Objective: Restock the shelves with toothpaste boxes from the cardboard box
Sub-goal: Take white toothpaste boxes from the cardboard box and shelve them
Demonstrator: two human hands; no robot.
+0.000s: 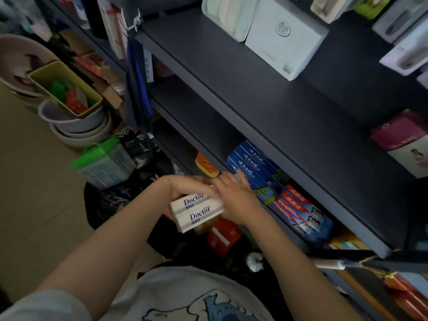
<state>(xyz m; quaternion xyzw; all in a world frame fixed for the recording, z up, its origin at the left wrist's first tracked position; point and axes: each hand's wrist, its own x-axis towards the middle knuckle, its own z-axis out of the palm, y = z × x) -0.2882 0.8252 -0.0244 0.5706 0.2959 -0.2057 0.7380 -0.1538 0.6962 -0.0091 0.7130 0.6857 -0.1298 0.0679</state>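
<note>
Up close, the fingers of the left hand (183, 185) curl over the far top edge of 2 white toothpaste boxes (196, 210), stacked flat and printed "Doctor". The right hand (234, 195) lies against the stack's right end with its fingers stretched fairly straight; whether they actually clasp the boxes cannot be told. The stack sits between both hands, in the air in front of the low shelf (289, 206), not yet on it. Its long axis runs left to right, rising slightly toward the shelf.

Just past the right fingertips stand blue toothpaste boxes (254, 167), packed side by side in the shelf opening, with red toothpaste boxes (298, 212) beside them to the right. So the shelf lies forward and right of the stack, and the right hand is the nearer one. To slot in beside the blue boxes, the stack likely needs turning end-on first.

The cardboard box cannot be made out.
</note>
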